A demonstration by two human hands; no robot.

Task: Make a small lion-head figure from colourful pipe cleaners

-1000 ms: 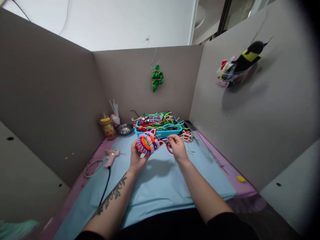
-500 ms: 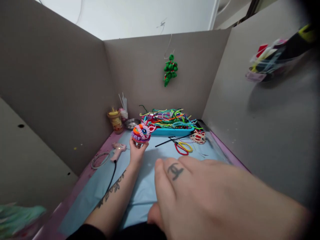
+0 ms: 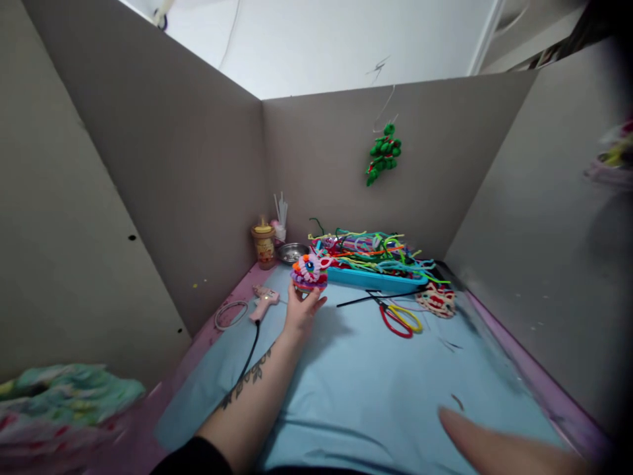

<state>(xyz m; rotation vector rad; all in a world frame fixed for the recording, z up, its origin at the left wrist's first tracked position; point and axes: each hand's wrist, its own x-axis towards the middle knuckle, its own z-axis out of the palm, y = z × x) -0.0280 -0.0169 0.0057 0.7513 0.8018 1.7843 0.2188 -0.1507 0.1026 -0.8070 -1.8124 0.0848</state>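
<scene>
A small colourful fuzzy figure (image 3: 310, 273), pink, purple and orange with a blue eye, is held up in the fingers of my left hand (image 3: 301, 313) over the blue cloth. At the lower right edge, only a blurred part of my right hand (image 3: 487, 443) shows, with one finger pointing left; the other fingers are out of view. To the left of my left hand lies a pink glue gun (image 3: 264, 303). Scissors with red and yellow handles (image 3: 399, 320) rest on the cloth to its right.
Behind stands a blue tray (image 3: 376, 280) heaped with coloured fuzzy stems, beside a metal bowl (image 3: 293, 253) and a lidded cup (image 3: 264, 247). A beige-and-red piece (image 3: 437, 301) lies right. A green ornament (image 3: 384, 155) hangs above. Grey panels (image 3: 336, 152) surround the table.
My right hand has moved from the centre foreground to the lower right edge. My left hand still holds the figure. The view has turned left, so things appear further right.
</scene>
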